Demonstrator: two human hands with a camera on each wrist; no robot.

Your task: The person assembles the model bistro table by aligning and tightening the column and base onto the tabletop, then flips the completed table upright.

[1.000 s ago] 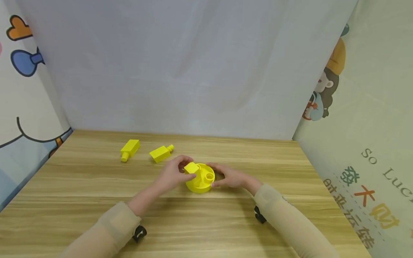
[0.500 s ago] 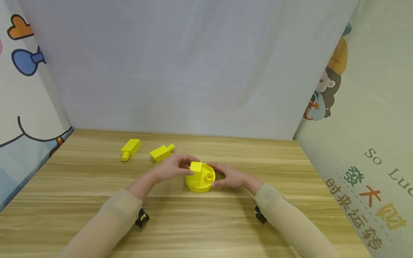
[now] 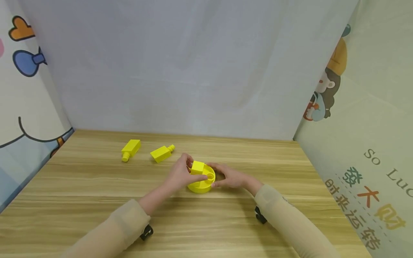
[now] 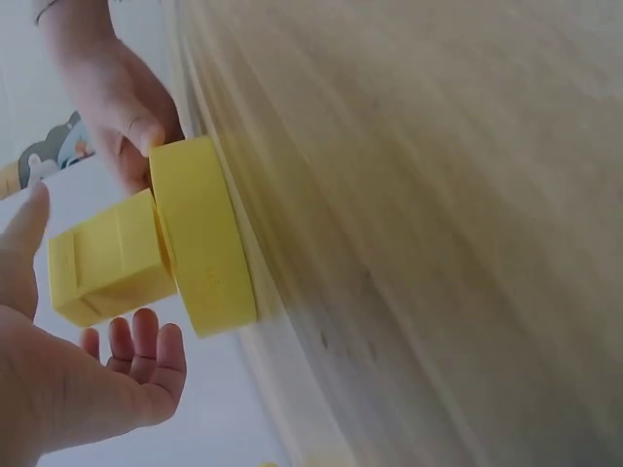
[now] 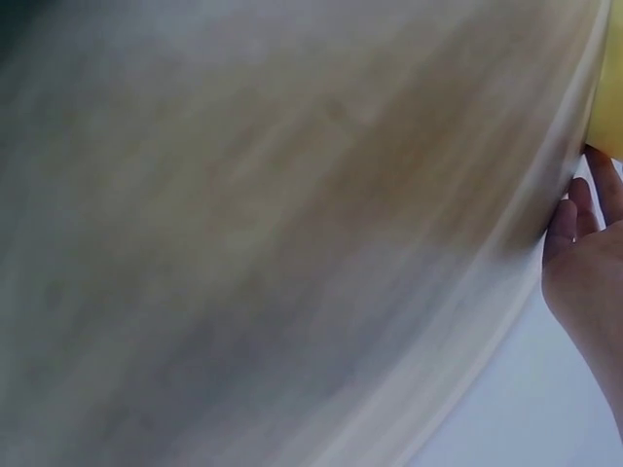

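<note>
A round, shallow yellow base (image 3: 200, 190) with a raised rim sits on the table. One yellow rectangular block (image 3: 198, 167) stands upright on its left side; its lower end is hidden. Near it, a short ring-shaped socket (image 3: 210, 176) rises from the base. My left hand (image 3: 180, 175) is spread around the block, thumb on the near side and fingers behind. In the left wrist view, gaps show between this hand (image 4: 78, 379) and the block (image 4: 112, 258). My right hand (image 3: 230, 177) holds the base's right rim between thumb and fingers.
Two yellow bottle-shaped blocks with ridged necks lie on the wooden table (image 3: 258, 157) at the back left: one block (image 3: 131, 149) farther left, the other block (image 3: 161, 153) nearer the base. A pale curtain (image 3: 180, 71) hangs behind the table.
The block in the base went from tilted to upright and shifted slightly right. My left hand let go of it, its thumb moving right across the base. The right hand stayed put.
</note>
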